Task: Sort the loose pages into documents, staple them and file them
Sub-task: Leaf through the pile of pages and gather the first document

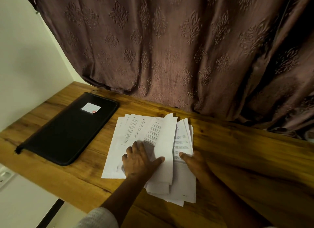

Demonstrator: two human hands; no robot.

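Several loose printed pages (119,153) lie fanned out on the wooden table (237,159). My left hand (138,160) rests on the fan, its thumb pressed on one page (165,139) that curls up from the pile. My right hand (195,163) holds the right-hand stack of pages (184,139), thumb on top, with its fingers hidden beneath the stack. More sheets (180,192) stick out toward me below both hands. No stapler is in view.
A black zipped file folder (68,134) with a small white label lies shut on the table's left side. A brown patterned curtain (169,49) hangs behind the table's far edge. A white wall stands at the left.
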